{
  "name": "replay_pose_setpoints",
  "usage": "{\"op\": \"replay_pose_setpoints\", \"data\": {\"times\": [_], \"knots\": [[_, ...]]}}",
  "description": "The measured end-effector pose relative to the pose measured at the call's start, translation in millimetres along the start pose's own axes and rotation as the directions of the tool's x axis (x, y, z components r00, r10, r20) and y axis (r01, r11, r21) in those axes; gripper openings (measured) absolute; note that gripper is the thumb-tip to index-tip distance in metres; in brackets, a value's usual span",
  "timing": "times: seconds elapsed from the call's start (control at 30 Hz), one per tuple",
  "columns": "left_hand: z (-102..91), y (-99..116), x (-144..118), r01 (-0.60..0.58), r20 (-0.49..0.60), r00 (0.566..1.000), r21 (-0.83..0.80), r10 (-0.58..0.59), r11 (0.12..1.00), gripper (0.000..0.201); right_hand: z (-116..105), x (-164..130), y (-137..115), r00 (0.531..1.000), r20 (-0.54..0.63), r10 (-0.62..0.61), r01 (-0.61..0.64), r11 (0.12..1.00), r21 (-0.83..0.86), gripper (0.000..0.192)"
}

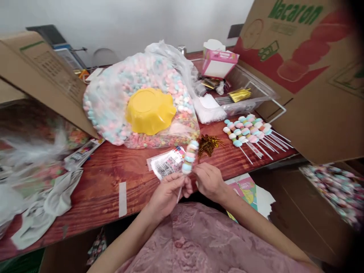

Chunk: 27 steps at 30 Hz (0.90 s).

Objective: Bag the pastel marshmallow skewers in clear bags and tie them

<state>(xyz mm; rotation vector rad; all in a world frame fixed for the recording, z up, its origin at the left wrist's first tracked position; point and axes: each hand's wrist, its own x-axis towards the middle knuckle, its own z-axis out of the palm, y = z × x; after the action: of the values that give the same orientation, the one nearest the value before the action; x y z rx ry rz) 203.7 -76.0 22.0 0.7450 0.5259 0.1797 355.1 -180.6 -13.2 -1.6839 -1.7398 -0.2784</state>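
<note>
Fingers point(182, 185) of our left hand point(167, 195) pinch the thin white stick of a marshmallow skewer point(190, 157), and the skewer stands nearly upright at the near edge of the bench point(113, 178), its pastel pieces stacked above our knuckles. Our right hand point(209, 180) sits just beside it, fingers curled in against the lower end of the skewer, though we cannot tell exactly what they grip. Below our wrists we see pink patterned cloth point(199, 242) over our lap.

Just behind the skewer lies a small bunch of gold twist ties point(209, 144), and to its left a few clear printed wrappers point(166, 163). A strip of white tape point(122, 198) is stuck to the red wood nearer our left arm. To the right, a row of finished marshmallow skewers point(247, 131) lies side by side, sticks pointing toward the bench edge.

Farther back, a yellow bowl point(149, 110) rests upside down on a big clear bag of marshmallows point(113, 91). Beside the bag we see a clear plastic tray point(256, 89) with a pink and white carton point(218, 60) at its far end. Cardboard boxes flank the bench: one at left point(40, 72), and a large one at right point(313, 76) printed with green lettering.
</note>
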Motion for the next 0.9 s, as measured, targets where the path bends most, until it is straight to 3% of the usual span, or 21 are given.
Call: {"op": "replay_pose_setpoints", "data": {"times": [0.13, 0.23, 0.33, 0.43, 0.53, 0.7, 0.83, 0.9], "knots": [[-18.8, 10.0, -8.8, -0.105, -0.14, 0.983, 0.086, 0.116, 0.991, 0.027, 10.7, 4.6, -5.8, 0.993, -0.047, 0.107, -0.095, 0.973, 0.21, 0.018], [-27.6, 16.7, -19.3, -0.106, -0.104, 0.985, 0.247, 0.135, 0.963, 0.029, 11.0, 11.3, -16.2, 0.959, 0.001, 0.283, -0.252, 0.853, 0.457, 0.014], [-28.2, 19.7, -27.7, -0.129, -0.023, 0.988, 0.407, 0.151, 0.904, 0.032, 9.5, 24.6, -25.4, 0.868, 0.171, 0.466, -0.444, 0.577, 0.686, 0.021], [-26.2, 20.8, -31.5, -0.16, 0.026, 0.985, 0.515, 0.171, 0.842, 0.034, 9.9, 36.6, -29.1, 0.813, 0.474, 0.338, -0.56, 0.232, 0.796, 0.032], [-24.6, 21.6, -32.1, -0.211, 0.035, 0.971, 0.587, 0.235, 0.782, 0.036, 9.8, 41.1, -29.0, 0.75, 0.598, 0.282, -0.635, 0.056, 0.771, 0.033], [-24.2, 25.4, -32.9, -0.262, 0.056, 0.949, 0.683, 0.309, 0.682, 0.037, 5.9, 34.8, -23.1, 0.719, 0.668, 0.19, -0.684, 0.024, 0.729, 0.034], [-23.8, 27.4, -35.3, -0.293, 0.134, 0.946, 0.74, 0.294, 0.605, 0.036, 8.9, 23.0, -18.8, 0.601, 0.745, 0.291, -0.77, -0.039, 0.637, 0.048], [-22.7, 26.0, -36.1, -0.305, 0.169, 0.947, 0.745, 0.274, 0.594, 0.036, 11.4, 19.3, -19.2, 0.561, 0.74, 0.37, -0.791, -0.023, 0.611, 0.046]]}}
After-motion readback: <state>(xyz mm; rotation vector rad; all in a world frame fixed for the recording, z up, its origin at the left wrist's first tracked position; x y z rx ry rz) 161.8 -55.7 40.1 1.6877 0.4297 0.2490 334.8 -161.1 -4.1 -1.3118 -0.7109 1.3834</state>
